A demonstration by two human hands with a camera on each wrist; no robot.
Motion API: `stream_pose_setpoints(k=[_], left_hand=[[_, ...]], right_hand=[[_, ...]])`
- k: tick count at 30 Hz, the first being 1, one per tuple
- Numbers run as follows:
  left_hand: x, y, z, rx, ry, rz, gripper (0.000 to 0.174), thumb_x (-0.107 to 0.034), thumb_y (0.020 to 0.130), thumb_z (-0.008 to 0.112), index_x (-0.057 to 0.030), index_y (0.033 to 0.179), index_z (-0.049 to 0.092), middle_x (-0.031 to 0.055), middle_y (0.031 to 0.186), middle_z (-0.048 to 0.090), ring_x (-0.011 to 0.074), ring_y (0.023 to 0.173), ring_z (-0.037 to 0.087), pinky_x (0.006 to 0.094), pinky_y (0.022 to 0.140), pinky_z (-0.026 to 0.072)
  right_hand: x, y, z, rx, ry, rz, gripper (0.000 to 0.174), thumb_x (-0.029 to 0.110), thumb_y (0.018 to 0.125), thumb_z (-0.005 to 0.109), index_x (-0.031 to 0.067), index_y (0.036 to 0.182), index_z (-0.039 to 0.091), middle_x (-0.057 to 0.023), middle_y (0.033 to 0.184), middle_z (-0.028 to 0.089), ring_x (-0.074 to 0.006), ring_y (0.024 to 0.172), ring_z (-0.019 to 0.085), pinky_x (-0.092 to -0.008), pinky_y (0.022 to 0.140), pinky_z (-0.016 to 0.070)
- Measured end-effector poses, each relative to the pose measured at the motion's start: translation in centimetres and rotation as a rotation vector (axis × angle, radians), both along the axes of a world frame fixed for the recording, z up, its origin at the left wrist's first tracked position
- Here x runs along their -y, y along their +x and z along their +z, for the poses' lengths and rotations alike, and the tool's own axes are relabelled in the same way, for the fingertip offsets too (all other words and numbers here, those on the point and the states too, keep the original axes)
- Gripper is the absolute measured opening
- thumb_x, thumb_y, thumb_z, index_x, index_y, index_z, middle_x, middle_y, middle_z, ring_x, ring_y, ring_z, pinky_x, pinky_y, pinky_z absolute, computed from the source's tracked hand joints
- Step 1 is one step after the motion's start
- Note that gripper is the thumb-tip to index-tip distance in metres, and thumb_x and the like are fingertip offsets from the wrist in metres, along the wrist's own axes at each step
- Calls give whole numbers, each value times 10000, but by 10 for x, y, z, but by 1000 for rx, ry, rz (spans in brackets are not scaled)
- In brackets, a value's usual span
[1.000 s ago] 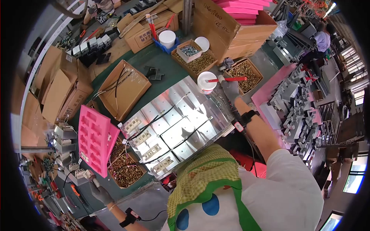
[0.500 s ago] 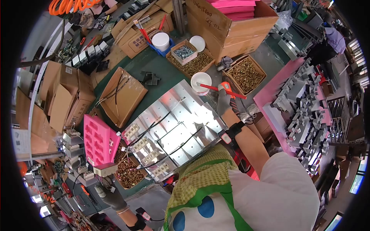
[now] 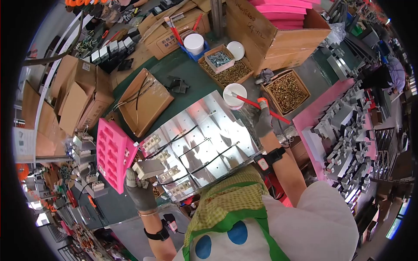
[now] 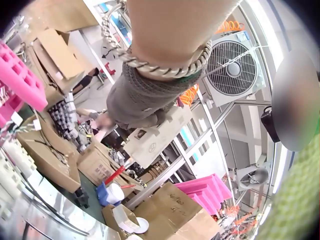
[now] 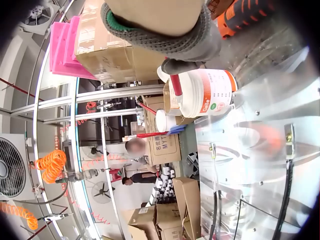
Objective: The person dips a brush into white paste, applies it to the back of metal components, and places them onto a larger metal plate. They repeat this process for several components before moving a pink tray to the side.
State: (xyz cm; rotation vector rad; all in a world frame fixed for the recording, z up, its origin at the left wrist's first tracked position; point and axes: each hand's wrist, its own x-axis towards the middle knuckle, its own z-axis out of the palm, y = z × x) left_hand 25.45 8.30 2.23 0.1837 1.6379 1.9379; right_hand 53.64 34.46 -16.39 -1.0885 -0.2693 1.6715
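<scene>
The green desk [image 3: 191, 85] carries, near me, a wide shiny metal panel [image 3: 213, 143] crossed by black cables [image 3: 176, 139]. My grey-gloved left hand [image 3: 141, 195] grips a cream box-shaped part [image 3: 150, 168] at the panel's left end; swung low, it could snag a cable or scrape the metal. My right hand [image 3: 264, 124] holds a red-handled brush [image 3: 279, 117], tip over the open white plastic tub [image 3: 234, 96]; a knock on the rim could tip it, dripping towards the brass-coloured screws [image 3: 285, 91] farther right.
</scene>
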Motion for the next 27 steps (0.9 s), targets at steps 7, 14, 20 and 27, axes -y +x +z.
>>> stream_pose_setpoints(k=[7,14,20,27], left_hand=[[-49,7,-11,526,469,-243,330,-204,843,514,-201,559,346,-123,441,225,1,371,243,172,359,193],[-60,6,-18,679,611,-332,380,-326,864,396,-188,517,322,-78,448,281,53,416,309,197,454,300],[-46,11,-8,460,417,-210,128,-98,788,548,-129,742,433,-55,586,410,63,527,408,216,570,424],[-24,-7,-24,475,667,-401,151,-231,837,456,-94,818,514,-23,681,503,64,587,457,229,589,427]], right_hand=[[17,22,80,-178,178,161,347,292,838,530,-3,1018,498,-44,758,532,-99,628,487,-202,487,394],[67,-19,202,-120,443,689,387,348,846,507,46,1086,481,-70,780,516,-105,543,447,-196,398,329],[88,-48,221,94,809,920,375,347,811,561,17,989,539,-128,795,561,-139,586,521,-232,472,418],[98,-67,232,124,818,995,418,334,787,578,-19,1009,550,-130,772,585,-131,574,532,-228,489,429]])
